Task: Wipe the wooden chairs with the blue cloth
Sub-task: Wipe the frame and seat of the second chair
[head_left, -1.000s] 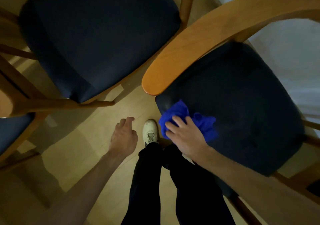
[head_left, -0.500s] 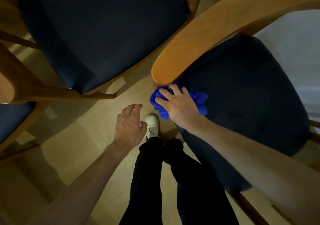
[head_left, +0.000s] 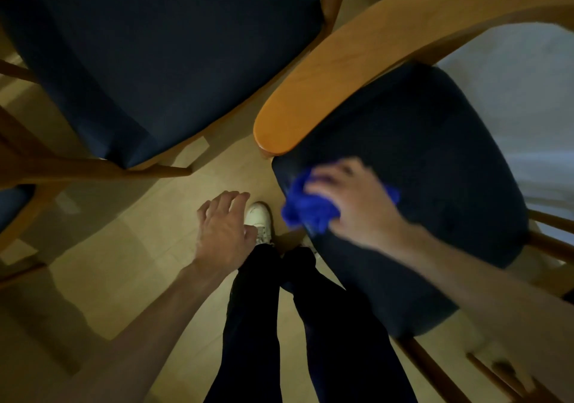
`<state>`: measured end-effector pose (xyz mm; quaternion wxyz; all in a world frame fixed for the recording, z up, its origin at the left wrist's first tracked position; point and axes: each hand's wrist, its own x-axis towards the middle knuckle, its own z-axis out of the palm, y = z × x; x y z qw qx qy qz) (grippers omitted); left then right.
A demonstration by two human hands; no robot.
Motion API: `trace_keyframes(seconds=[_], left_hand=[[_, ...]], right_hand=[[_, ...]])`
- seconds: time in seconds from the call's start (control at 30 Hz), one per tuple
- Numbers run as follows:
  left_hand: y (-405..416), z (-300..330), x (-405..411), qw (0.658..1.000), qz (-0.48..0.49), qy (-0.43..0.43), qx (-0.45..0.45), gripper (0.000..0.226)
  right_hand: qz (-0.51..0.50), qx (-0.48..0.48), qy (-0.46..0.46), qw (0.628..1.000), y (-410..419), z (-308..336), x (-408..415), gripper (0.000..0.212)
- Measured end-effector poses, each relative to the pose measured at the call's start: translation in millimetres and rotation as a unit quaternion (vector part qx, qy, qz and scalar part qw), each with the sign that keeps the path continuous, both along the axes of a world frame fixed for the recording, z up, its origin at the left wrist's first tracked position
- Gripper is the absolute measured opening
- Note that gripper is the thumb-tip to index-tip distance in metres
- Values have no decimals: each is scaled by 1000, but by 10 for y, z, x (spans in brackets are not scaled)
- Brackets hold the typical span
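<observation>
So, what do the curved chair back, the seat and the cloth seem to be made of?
Curved chair back: wood, smooth orange-brown finish with a soft sheen. Seat: dark navy upholstery, matt; fabric or leatherette, cannot tell. Blue cloth: soft textile, crumpled under the right hand, blurred.

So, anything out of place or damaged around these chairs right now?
Nothing stands out. The right hand presses the blue cloth on the near chair's dark seat; the left hand hangs free. Both are motion-blurred.

Blue cloth (head_left: 307, 210), dark navy seat (head_left: 435, 169), orange-brown wooden backrest (head_left: 357, 61), white shoe (head_left: 259, 216)
</observation>
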<state>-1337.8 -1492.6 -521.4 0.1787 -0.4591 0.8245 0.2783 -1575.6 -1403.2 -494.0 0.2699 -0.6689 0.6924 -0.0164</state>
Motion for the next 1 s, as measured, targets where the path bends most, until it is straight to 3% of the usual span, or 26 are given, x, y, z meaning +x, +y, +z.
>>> trace_keyframes(seconds=[0.1, 0.2, 0.27, 0.37, 0.5, 0.63, 0.7, 0.8, 0.9, 1.0], left_hand=[[60, 5, -45, 1000, -8, -1, 4, 58], [124, 6, -103, 1000, -22, -6, 2, 57], [154, 16, -151, 1000, -31, -3, 0, 56], [164, 50, -245, 999, -54, 3, -7, 56], [148, 86, -363, 995, -101, 1, 1, 55], [122, 114, -543, 991, -136, 6, -9, 52], [123, 134, -657, 990, -141, 10, -8, 53], [145, 152, -837, 988, -149, 21, -13, 54], [164, 163, -978, 989, -141, 42, -10, 55], [187, 163, -1073, 989, -134, 53, -14, 55]], right_hand=[[-149, -78, 88, 982, -560, -99, -400, 64], [-232, -41, 141, 962, -808, -284, -490, 62], [-199, 15, 127, 972, -680, -417, -305, 65], [-156, -9, 41, 987, -185, -467, 8, 71], [-45, -8, 0, 999, 739, -360, 263, 70], [90, 110, -33, 989, 1230, -215, 83, 64], [109, 153, -64, 980, 1249, -161, -119, 64], [20, 67, -111, 991, 974, -76, -482, 64], [-115, -62, -63, 989, 514, -75, -972, 66], [-279, -50, -2, 959, 107, -190, -1488, 89]])
